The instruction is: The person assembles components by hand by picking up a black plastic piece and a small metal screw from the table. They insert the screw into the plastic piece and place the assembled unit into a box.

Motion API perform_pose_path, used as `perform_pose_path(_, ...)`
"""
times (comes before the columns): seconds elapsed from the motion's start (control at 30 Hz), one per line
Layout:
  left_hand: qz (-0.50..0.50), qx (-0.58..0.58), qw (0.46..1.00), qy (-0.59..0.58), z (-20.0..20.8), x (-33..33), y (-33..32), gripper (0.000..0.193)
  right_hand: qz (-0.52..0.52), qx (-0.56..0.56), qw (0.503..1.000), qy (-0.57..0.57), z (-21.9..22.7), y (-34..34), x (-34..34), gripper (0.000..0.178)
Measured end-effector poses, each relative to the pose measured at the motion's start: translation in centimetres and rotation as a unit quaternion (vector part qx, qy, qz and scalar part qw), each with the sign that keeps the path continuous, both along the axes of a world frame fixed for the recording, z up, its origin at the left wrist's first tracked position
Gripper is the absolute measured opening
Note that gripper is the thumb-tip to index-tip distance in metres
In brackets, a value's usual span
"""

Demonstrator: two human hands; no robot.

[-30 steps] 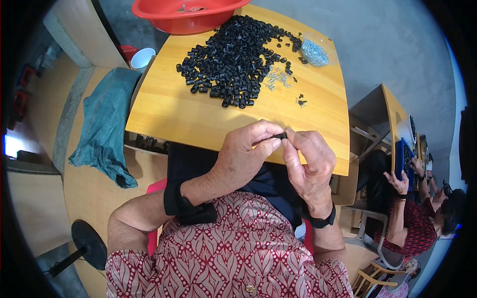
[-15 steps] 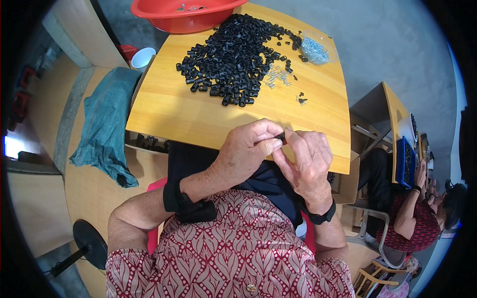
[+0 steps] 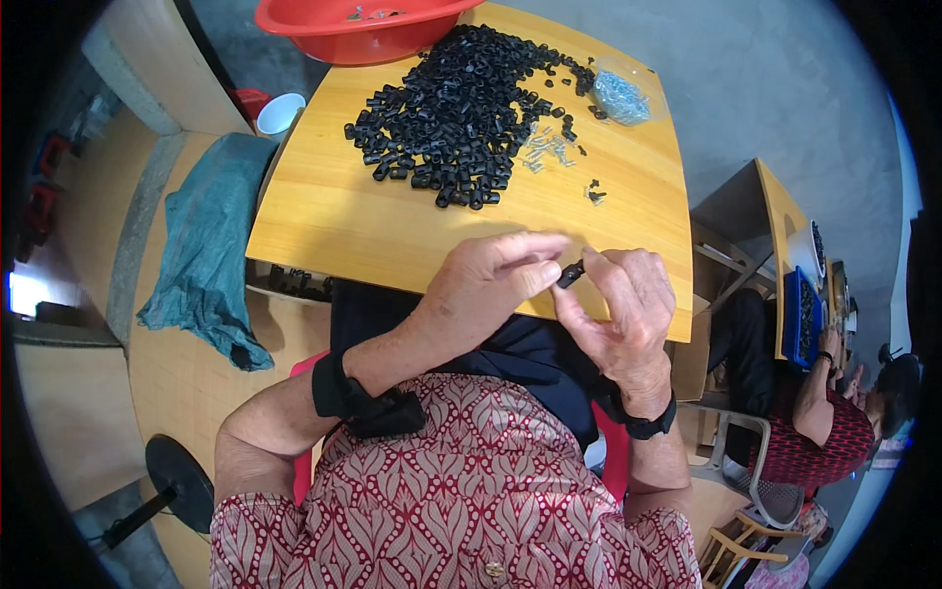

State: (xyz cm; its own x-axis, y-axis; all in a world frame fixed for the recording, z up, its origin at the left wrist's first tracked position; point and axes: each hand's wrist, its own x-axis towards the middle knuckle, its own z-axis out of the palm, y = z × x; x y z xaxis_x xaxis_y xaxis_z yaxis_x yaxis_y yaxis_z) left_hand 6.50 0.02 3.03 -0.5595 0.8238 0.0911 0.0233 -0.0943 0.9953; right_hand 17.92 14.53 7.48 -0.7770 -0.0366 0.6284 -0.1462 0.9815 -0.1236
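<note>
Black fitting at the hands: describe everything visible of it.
The black fitting looks like shiny plastic, short and roughly tubular. It tilts, upper end rightward, in the grip of the right hand, seen against the wooden table. The left hand is close beside it; contact is unclear, as are finer details.

from my end of the feed, the held fitting [image 3: 571, 274] reads as smooth black plastic with a slight sheen, like the heaped fittings [image 3: 456, 123], while the tabletop [image 3: 329, 201] looks to me like pale yellow wood, smooth and softly glossy. i see shiny plastic in the red basin [image 3: 363, 44], bright bare metal in the loose pins [image 3: 549, 149], and thin, clear, glossy film in the bag [image 3: 623, 98]. the teal sack [image 3: 201, 245] looks crinkled and coarse to me, the shirt [image 3: 461, 491] smooth patterned cloth.
</note>
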Motion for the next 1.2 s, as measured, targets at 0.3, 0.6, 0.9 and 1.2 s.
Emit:
perform_pose_path(0.3,-0.029,-0.077,0.996,-0.043,0.8,0.0,-0.4,0.025,0.005,0.017,1.0,-0.008,-0.4,-0.1,-0.2,0.034)
perform_pose_path(0.6,-0.055,-0.087,0.991,-0.084,1.4,-0.3,-0.8,0.017,0.037,0.004,0.999,0.005,-1.3,-0.1,-0.6,0.026)
perform_pose_path(0.9,0.032,-0.016,0.996,-0.078,1.8,-2.1,-2.2,0.02,0.044,-0.024,0.998,-0.036,-0.5,-1.1,-2.5,0.037)
perform_pose_path(1.2,0.462,0.11,0.88,-0.026,2.6,-13.8,-15.7,0.025,0.003,0.011,0.999,-0.046,-0.3,0.6,-2.9,0.025)
